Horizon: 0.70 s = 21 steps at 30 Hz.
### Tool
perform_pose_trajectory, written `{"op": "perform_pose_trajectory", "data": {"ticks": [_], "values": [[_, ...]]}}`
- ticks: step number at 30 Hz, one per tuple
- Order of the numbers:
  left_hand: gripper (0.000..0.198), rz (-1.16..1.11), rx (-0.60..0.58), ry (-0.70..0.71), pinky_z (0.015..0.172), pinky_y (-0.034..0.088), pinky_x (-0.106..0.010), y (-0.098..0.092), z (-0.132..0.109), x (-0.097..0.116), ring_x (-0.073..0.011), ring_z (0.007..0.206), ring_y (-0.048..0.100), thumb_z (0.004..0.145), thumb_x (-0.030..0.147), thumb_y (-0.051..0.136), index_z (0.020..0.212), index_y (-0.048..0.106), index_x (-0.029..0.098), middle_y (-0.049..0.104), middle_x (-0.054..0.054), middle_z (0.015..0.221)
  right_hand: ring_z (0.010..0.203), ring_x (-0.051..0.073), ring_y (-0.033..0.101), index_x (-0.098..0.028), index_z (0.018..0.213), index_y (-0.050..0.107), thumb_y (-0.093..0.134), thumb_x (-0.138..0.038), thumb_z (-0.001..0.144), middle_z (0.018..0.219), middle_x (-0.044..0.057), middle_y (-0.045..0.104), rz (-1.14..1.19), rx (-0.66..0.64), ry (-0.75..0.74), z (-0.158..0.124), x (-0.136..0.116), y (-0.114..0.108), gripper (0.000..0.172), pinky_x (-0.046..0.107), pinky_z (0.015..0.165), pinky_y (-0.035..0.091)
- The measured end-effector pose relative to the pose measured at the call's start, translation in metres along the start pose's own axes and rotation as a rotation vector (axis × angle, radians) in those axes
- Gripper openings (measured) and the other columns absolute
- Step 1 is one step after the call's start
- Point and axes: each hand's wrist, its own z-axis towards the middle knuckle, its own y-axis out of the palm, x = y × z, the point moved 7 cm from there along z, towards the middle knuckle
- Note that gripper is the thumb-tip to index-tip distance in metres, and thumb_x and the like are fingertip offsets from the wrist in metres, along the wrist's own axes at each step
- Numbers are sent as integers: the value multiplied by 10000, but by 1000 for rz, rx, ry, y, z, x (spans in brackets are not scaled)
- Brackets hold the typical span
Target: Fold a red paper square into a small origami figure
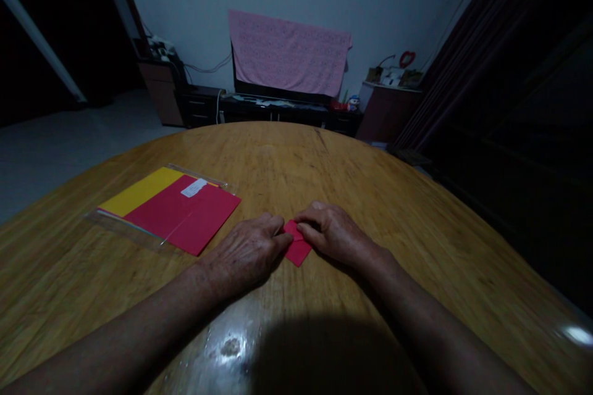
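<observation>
A small piece of folded red paper (298, 252) lies on the wooden table between my two hands, one corner pointing toward me. My left hand (252, 245) grips its left edge, thumb and fingers closed on it. From the other side my right hand (334, 231) pinches the right edge with thumb and forefinger. The fingers of both hands cover the paper's side corners. To the left lies a clear plastic sleeve (139, 236) with larger sheets, a red sheet (199, 219) and a yellow sheet (141, 190), plus a white label (193, 187).
The round wooden table (278, 154) has its far edge before a low black cabinet (204, 105). A pink cloth (291, 52) hangs over a dark screen. Small cabinets stand at either side, and a dark curtain (467, 43) hangs on the right.
</observation>
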Motion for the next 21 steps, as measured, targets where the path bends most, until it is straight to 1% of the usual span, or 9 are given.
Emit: {"op": "perform_pose_trajectory", "data": {"ticks": [3, 7, 11, 16, 21], "values": [[282, -4, 15, 7, 665, 433, -304, -2, 0, 1, -190, 826, 521, 987, 227, 382, 1030, 659, 196, 592, -63, 924, 807, 170, 572, -211, 974, 716, 549, -217, 899, 841, 48, 618, -56, 8, -16, -4, 1, -2, 183, 288, 711, 429], [288, -42, 63, 62, 748, 473, -344, -2, 2, 2, -209, 891, 518, 984, 207, 387, 1011, 670, 163, 609, -90, 978, 839, 173, 567, -219, 1006, 713, 547, -230, 910, 863, 49, 613, -52, 48, -21, -6, 3, 0, 193, 295, 736, 437], [290, -71, 76, 85, 785, 496, -367, 0, 3, 2, -221, 927, 522, 983, 196, 387, 1014, 670, 145, 627, -99, 1042, 858, 176, 571, -219, 1002, 715, 548, -238, 912, 895, 58, 625, -39, 76, -24, -7, 5, 3, 191, 306, 748, 441], [266, -125, 68, 97, 824, 516, -378, 0, 3, 3, -224, 986, 538, 976, 184, 405, 1015, 664, 133, 635, -100, 1101, 841, 176, 576, -222, 980, 720, 550, -243, 913, 877, 57, 629, -24, 94, -20, -7, 6, 3, 184, 307, 738, 443], [232, -179, 121, 105, 833, 533, -382, -3, 2, 1, -228, 1040, 549, 964, 182, 439, 1007, 662, 133, 632, -111, 1166, 822, 167, 578, -209, 964, 722, 552, -227, 908, 857, 52, 626, -18, 108, -16, -6, 5, 3, 180, 289, 721, 443]]}}
